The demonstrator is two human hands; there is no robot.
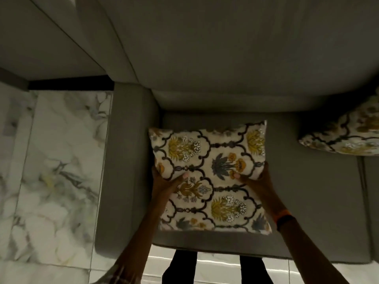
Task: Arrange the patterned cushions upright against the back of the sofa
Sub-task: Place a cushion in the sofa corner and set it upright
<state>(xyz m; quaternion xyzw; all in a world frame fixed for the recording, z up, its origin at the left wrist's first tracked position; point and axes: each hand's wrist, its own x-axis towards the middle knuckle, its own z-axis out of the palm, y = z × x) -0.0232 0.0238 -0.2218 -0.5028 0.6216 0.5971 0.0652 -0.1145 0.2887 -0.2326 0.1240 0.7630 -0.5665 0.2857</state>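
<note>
A cream cushion (211,177) with a yellow, orange and dark floral pattern is over the left end of the grey sofa seat (307,201), its patterned face turned up toward the camera. My left hand (167,181) grips its left edge, thumb on the face. My right hand (256,178) grips its right edge the same way; an orange and black band sits on that wrist. A second patterned cushion (344,136) leans at the right edge of the view, against the sofa back (225,58) and partly cut off.
The sofa's left armrest (125,160) runs beside the held cushion. Marble floor tiles (57,171) lie to the left of it. Two dark trouser legs (182,265) stand against the sofa's front edge. A seam divides the seat cushions at the right.
</note>
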